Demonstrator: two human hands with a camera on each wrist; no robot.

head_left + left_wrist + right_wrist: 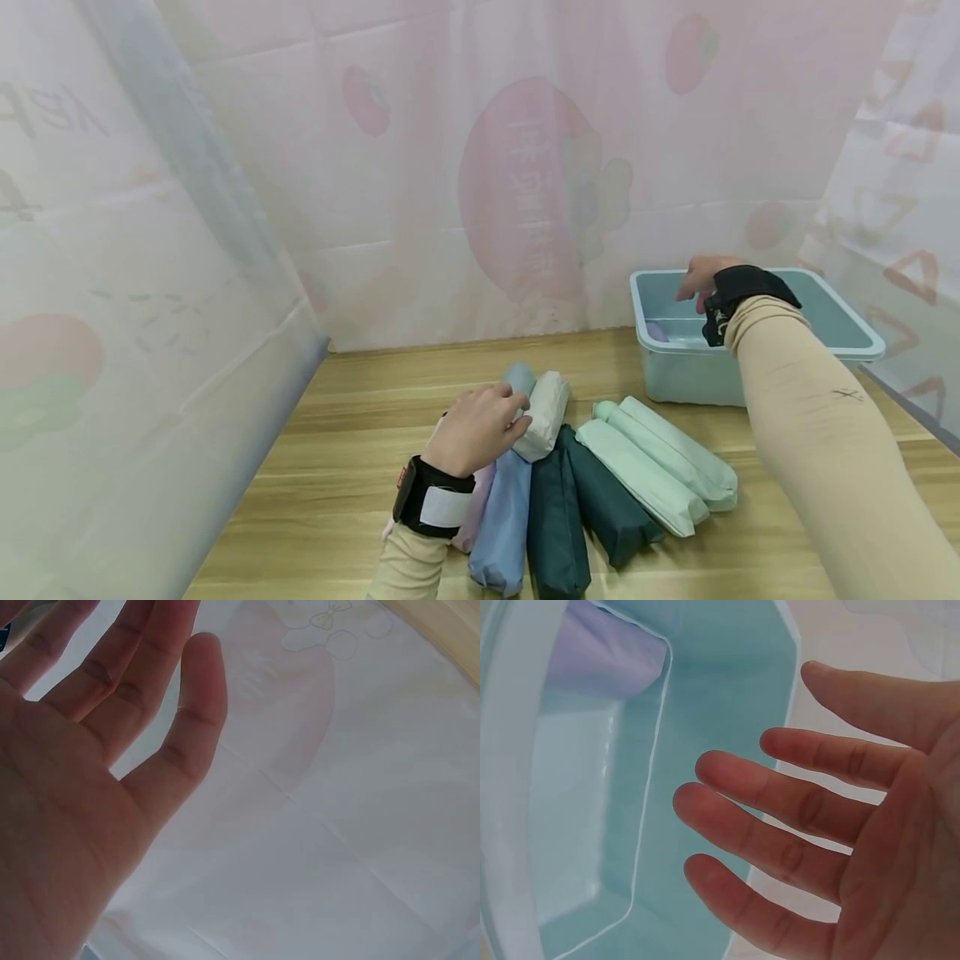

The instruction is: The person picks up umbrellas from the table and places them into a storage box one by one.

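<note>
The landmark was a pale blue plastic bin (pixel 678 367) standing on a wooden table (pixel 315 500). The right hand (pixel 701 279) hovered over the bin's interior with fingers (pixel 780 787) spread, relaxed and empty; in the right wrist view no finger touched the bin's wall (pixel 705 690). A lilac folded umbrella (pixel 657 331) lay inside the bin at its near left end.

To the left of the bin and nearer the person, a row of folded umbrellas lay side by side on the table. The left hand (pixel 480 429) rested on this row, fingers loosely extended over the white umbrella (pixel 543 414) and the light blue umbrella (pixel 504 508); the left wrist view showed its fingers (pixel 150 682) straight, curled round nothing. Between these and the bin lay two dark green umbrellas (pixel 581 508), then two mint green umbrellas (pixel 660 467) closest to the bin's front wall. A pale pink umbrella (pixel 480 500) lay farthest from the bin, partly hidden by the left wrist. Printed translucent curtains (pixel 450 167) hung behind the bin.
</note>
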